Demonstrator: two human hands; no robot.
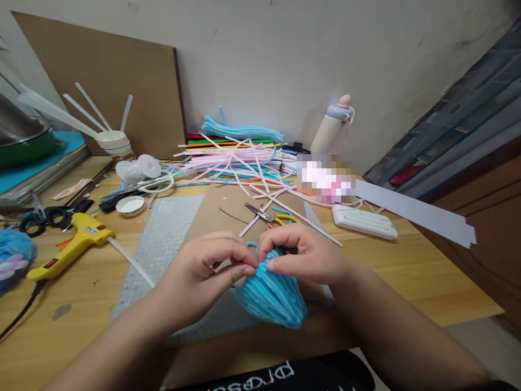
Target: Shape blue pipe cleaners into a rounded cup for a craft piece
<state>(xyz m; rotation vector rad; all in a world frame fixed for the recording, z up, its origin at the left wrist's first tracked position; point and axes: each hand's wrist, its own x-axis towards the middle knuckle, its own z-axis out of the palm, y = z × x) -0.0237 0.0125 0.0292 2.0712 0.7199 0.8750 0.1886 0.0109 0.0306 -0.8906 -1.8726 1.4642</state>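
A rounded bundle of bright blue pipe cleaners (273,300) is held over the front of the work mat, its gathered end up and its bulging body toward me. My right hand (311,254) grips that gathered end between thumb and fingers. At the bundle's left side, my left hand (215,265) is closed in a pinch at the same gathered end, on what seems to be a blue pipe cleaner strand; the fingertips partly hide it. Just beyond my hands lie pliers (264,215) with yellow handles and open jaws.
A yellow glue gun (77,244) and black-handled scissors (44,214) lie on the left. Piled pipe cleaners (232,157) line the back by the wall. A bottle (328,130), a white power strip (364,221) and a white strip (415,212) occupy the right. Cardboard (215,212) covers part of the cutting mat (163,233).
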